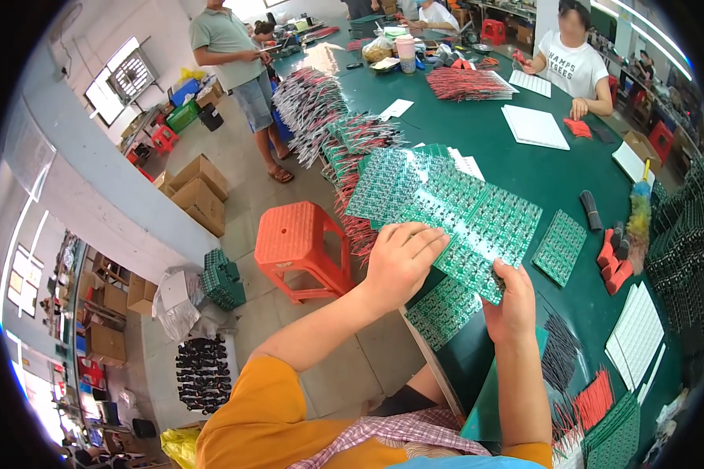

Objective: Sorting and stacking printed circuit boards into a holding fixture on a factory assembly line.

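Note:
A green printed circuit board panel [485,227], covered with rows of small parts, is held up at a tilt over the table. My left hand [405,262] is closed on its lower left edge, fingers curled. My right hand [514,303] pinches the near right corner, thumb on top. Another green panel [379,186] lies just beyond my left hand, partly overlapped by the held one. Below the held panel, a further panel [443,313] rests at the table's near edge. One more panel [560,248] lies flat to the right.
Bundles of grey and red wires [309,109] hang along the table's left edge. A red stool [293,242] stands on the floor left. Black wires [559,352], red wires [594,400] and white sheets [635,336] lie right. A person [575,66] sits across the green table [465,121].

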`<state>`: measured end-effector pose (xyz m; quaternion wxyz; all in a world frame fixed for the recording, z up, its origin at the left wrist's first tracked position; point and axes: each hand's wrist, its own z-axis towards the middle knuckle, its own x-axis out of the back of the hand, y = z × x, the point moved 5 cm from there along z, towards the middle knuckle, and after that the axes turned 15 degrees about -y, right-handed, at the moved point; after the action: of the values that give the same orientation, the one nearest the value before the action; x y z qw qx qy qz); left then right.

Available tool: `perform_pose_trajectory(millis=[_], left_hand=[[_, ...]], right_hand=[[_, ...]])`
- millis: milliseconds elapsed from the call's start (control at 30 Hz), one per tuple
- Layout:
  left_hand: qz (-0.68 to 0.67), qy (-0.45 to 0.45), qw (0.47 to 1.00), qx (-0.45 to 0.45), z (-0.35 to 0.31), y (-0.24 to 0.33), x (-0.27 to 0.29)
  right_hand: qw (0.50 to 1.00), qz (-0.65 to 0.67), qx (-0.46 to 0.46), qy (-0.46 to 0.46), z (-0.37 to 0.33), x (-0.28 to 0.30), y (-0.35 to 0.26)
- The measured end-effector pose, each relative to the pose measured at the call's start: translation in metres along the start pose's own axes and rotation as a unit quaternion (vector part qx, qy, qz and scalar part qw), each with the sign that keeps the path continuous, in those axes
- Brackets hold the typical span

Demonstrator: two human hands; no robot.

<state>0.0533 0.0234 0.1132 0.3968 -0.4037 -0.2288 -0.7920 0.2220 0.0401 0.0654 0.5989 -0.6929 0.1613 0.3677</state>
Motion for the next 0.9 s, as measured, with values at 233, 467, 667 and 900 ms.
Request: perform_pose_trajectory(millis=[233, 467, 667, 900], left_hand=[[-0.059, 0.048, 0.997, 0.024, 0.012, 0.006, -0.008], [-0.103, 0.115, 0.985, 0.08, 0.048, 0.014, -0.035], [-0.775, 0.058, 0.528, 0.342, 0.046, -0.021, -0.123], [-0.881, -0.015, 0.389, 0.268, 0.067, -0.018, -0.17]], right_hand=[[0.998, -0.006, 0.059, 0.0, -0.006, 0.004, -0.006], [0.987, -0.024, 0.152, 0.036, 0.002, 0.024, -0.042], [0.971, -0.073, 0.217, 0.066, 0.015, 0.051, -0.066], [0.97, -0.129, 0.2, 0.057, 0.024, 0.047, -0.048]])
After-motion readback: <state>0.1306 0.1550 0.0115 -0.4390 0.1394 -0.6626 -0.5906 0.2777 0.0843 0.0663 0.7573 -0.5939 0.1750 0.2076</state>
